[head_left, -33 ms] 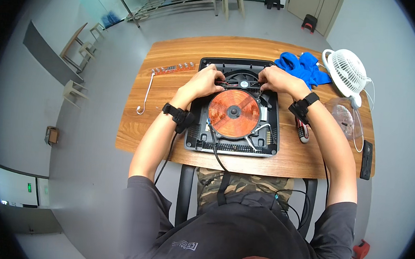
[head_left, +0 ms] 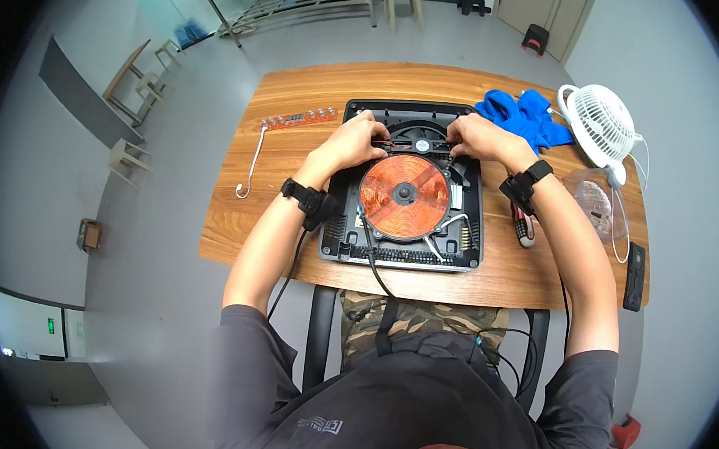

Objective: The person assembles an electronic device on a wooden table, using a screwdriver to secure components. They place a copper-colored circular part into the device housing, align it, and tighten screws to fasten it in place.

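Observation:
An opened induction cooker [head_left: 348,224] lies on the wooden table in front of me, its inside facing up. A round copper coil [head_left: 393,212] with a dark hub fills its middle. Behind the coil sits a black cooling fan [head_left: 423,146] with a pale round label. My left hand [head_left: 354,144] has thumb and fingers closed at the fan's left side, near thin wires. At its right side, my right hand [head_left: 481,141] pinches with the fingertips. Both hands partly hide the fan's edges, and the exact contact is small.
Left of the cooker lies a narrow circuit board [head_left: 300,118] with a white cable [head_left: 254,164]. To the right are a blue cloth [head_left: 524,119], a white fan [head_left: 600,124], a red-and-black tool [head_left: 523,228], a clear plastic container [head_left: 593,207] and a black bar [head_left: 634,278].

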The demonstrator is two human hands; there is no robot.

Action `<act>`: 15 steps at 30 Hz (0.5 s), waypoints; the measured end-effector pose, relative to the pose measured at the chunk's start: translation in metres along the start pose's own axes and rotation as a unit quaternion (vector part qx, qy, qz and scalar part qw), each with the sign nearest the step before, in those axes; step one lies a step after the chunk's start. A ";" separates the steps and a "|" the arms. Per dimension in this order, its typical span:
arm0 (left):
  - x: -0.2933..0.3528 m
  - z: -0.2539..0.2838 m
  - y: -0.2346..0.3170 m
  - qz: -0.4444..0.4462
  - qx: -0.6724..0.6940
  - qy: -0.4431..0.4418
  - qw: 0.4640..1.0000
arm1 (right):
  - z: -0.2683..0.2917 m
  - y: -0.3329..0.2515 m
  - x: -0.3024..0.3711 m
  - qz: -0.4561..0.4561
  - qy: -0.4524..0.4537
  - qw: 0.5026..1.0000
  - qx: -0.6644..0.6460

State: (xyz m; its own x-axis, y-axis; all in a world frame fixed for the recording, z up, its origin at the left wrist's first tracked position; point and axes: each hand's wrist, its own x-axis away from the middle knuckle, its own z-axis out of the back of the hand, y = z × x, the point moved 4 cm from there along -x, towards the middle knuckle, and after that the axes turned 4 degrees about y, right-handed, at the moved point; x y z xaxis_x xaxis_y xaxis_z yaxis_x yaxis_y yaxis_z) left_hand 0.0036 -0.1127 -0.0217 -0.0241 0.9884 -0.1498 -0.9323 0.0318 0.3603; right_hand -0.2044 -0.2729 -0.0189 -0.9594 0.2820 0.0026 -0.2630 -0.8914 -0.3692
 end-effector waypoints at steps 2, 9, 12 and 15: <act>0.002 -0.001 0.001 0.005 0.002 0.011 1.000 | 0.000 0.000 -0.001 0.001 -0.003 1.000 -0.006; 0.005 0.002 0.006 -0.007 -0.007 0.027 1.000 | 0.003 -0.007 0.001 -0.036 -0.004 0.999 -0.027; 0.012 0.011 0.012 -0.020 0.021 0.037 0.999 | -0.001 -0.004 -0.002 -0.018 0.011 1.000 -0.007; 0.021 0.024 0.013 -0.021 0.062 0.051 0.997 | -0.002 -0.006 -0.002 -0.016 0.012 1.000 0.005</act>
State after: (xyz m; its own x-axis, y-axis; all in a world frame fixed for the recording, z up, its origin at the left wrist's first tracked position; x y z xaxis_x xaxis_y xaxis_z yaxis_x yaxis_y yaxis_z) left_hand -0.0004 -0.0874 0.0019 -0.0279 0.9658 -0.2579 -0.8812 0.0980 0.4624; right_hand -0.2006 -0.2672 -0.0183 -0.9478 0.3186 -0.0091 -0.2941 -0.8852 -0.3604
